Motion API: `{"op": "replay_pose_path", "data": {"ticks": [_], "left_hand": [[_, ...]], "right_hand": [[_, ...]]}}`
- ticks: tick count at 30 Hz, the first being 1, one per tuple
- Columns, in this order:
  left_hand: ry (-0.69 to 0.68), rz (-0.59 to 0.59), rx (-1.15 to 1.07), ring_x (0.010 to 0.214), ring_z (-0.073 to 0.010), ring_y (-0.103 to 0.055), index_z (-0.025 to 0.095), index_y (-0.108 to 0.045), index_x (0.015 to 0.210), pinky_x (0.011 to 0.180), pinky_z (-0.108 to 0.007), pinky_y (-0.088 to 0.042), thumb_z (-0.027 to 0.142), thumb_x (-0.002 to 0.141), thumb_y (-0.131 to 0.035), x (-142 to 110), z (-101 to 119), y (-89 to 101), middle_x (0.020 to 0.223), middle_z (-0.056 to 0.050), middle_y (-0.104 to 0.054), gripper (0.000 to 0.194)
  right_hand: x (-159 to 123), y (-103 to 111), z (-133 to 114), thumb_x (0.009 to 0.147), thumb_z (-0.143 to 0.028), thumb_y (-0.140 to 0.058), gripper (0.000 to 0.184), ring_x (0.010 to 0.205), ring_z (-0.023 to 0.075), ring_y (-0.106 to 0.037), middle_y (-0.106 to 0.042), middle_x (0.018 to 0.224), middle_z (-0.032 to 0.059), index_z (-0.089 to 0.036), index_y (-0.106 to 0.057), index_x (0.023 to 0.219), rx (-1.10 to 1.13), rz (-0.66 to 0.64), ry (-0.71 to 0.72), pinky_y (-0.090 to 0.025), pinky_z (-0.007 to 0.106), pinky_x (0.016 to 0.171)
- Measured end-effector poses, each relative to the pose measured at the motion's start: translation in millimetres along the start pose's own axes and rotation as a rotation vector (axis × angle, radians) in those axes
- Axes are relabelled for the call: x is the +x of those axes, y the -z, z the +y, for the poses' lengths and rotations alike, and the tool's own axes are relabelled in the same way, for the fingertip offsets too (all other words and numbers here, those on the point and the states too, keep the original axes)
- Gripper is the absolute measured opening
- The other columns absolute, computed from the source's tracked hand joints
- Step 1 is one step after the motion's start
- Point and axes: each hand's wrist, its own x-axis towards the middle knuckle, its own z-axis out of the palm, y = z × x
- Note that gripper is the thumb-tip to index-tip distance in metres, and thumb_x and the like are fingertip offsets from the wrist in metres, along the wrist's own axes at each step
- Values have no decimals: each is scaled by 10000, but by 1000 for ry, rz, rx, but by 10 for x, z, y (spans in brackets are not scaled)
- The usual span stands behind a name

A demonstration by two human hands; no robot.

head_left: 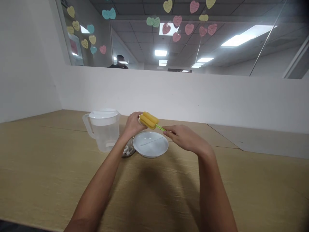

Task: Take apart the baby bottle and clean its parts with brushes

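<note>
The bare left forearm [98, 190] and right forearm [213, 190] reach forward and angle inward, bringing the hands near each other. The left hand [132, 125] is curled closed, fingers wrapped upward. The right hand [185, 138] lies nearly level, pointing left, its fingertips [165, 131] pinched together.

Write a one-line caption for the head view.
Left hand holds a yellow sponge bottle brush, right hand pinching its green handle, above a white plate beside a lidded plastic pitcher.

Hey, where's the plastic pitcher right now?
In the head view, the pitcher stands on the table, just left of the left hand and the white plate.
</note>
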Motion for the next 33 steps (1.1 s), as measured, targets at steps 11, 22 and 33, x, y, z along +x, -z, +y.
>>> {"op": "replay_pose_path", "data": {"ticks": [11,22,33], "left_hand": [[-335,111,347,965,-254,-439,140,-535,1123,820,-351,-406,164,749,-530,-93,137,-165,1019,-118,-536,374],[-423,12,467,961,-245,-428,146,-502,1139,820,-345,-406,73,751,-466,-121,185,-331,1018,-110,-519,396],[-413,-54,383,972,-234,-449,155,-527,1138,818,-319,-416,105,688,-547,-158,295,-357,1018,-91,-533,453]], "right_hand": [[82,-55,102,858,-275,-356,309,542,127,-464,-541,610,28,-161,-584,683,-58,-135,-92,-289,227,510],[265,-310,-81,853,-167,-350,283,730,193,-578,-643,851,137,-96,-624,861,-291,-97,-173,-278,246,520],[420,-455,-7,862,-219,-395,275,830,221,-593,-644,928,153,-86,-625,936,-253,24,-217,-356,254,623]]}}
